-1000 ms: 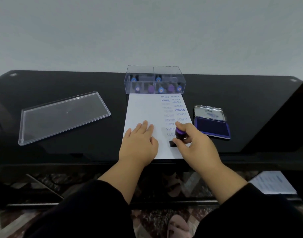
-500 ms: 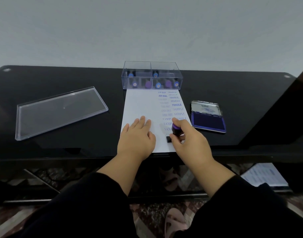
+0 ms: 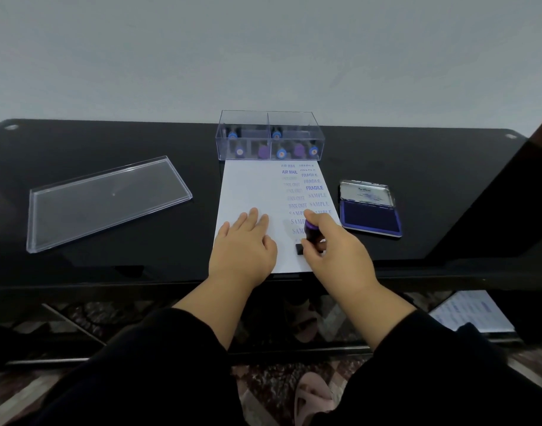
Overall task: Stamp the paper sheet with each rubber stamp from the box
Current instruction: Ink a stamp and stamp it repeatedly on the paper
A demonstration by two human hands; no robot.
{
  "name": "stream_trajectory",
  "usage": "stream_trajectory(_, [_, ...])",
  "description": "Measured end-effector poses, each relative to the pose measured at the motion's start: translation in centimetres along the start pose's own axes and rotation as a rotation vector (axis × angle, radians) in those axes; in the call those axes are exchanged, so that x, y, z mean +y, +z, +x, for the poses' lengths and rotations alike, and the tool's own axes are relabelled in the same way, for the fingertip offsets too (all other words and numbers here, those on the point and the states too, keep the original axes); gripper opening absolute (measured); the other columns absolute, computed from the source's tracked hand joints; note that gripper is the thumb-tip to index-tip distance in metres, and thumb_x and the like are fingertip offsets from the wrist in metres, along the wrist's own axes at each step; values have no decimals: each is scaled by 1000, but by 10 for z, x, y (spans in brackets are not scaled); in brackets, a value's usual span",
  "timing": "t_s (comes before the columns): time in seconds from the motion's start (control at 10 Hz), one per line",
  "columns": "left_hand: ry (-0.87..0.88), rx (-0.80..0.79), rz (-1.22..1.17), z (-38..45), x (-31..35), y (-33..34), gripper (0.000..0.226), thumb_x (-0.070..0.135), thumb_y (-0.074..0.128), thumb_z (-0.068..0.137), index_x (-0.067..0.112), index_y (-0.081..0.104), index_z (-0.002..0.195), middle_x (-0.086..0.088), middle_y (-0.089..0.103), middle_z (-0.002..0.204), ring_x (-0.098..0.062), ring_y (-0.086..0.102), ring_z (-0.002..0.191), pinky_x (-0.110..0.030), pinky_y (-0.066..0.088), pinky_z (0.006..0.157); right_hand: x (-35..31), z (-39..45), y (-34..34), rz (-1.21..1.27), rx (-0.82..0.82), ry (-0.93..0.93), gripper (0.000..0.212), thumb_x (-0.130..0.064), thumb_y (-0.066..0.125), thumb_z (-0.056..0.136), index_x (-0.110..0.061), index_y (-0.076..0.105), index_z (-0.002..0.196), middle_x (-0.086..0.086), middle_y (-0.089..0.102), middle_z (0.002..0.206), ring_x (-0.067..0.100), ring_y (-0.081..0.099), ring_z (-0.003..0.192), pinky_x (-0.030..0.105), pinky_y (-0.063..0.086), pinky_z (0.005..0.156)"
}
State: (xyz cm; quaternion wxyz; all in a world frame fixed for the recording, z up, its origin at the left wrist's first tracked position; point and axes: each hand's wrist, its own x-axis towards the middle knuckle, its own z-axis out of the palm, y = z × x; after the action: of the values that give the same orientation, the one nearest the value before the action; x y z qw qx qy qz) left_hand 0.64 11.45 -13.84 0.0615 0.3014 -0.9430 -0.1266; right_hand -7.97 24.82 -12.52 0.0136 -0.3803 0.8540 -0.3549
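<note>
A white paper sheet [image 3: 251, 189] lies on the black table, its right half covered with blue prints reading AIR MAIL, FRAGILE and SAMPLE. My left hand [image 3: 243, 252] rests flat on the sheet's lower left, fingers straight. My right hand [image 3: 336, 253] grips a purple-topped rubber stamp [image 3: 309, 233] whose black base sits on the paper near its lower right. Behind the sheet stands a clear plastic box [image 3: 269, 135] holding several blue and purple stamps.
An open blue ink pad [image 3: 369, 218] with its metal lid raised lies right of the sheet. The box's clear lid [image 3: 107, 201] lies at the left. The table's front edge runs just below the paper. Printed sheets [image 3: 472, 312] lie on a lower shelf, right.
Both hands stay in place on the sheet, the stamp still down on the paper. Only the head camera has shifted slightly.
</note>
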Motion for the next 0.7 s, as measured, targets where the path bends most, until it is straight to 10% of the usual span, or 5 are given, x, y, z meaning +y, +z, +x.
stream_trajectory(0.7, [-4,12,-6,0,0,1,52,28,22,100,23,16,152,4,6,160,-12,4,146,-34,0,118,0,-2,4,19,58,-4,44,-20,60,88,-34,53,129,-15,62,102,6,51,79,28,50,79])
